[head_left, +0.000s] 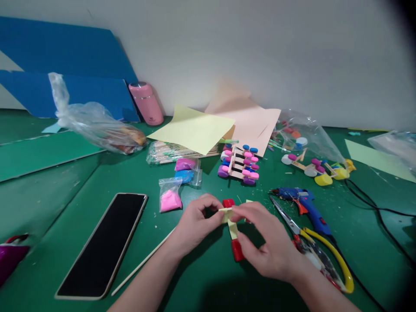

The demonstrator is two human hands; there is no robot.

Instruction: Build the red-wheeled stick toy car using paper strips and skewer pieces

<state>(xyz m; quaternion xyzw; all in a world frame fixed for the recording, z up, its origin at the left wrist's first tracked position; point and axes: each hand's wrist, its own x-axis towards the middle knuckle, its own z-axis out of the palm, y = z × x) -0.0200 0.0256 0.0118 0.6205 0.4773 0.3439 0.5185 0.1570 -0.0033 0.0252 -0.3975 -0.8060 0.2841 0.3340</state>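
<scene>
My left hand (pixel 198 223) pinches a small piece of pale yellow paper (pixel 225 213) between thumb and forefinger. The curled fingers of my right hand (pixel 268 238) grip the paper's other side, while its thumb rests lower, beside a pale yellow strip (pixel 233 229). Under and between my hands, one red bottle cap (pixel 228 203) shows behind the strip and another red bottle cap (pixel 237 250) at its near end. My fingers hide part of how paper and strip meet.
Left lie a phone (pixel 104 247), a wooden stick (pixel 143 262) and clay packets (pixel 170 195). Behind stand small wheeled models (pixel 238 167) and paper sheets (pixel 195 128). Right are a blue glue gun (pixel 302 199), its black cord and yellow-handled scissors (pixel 344 264). A pink flask (pixel 147 104) stands by the wall.
</scene>
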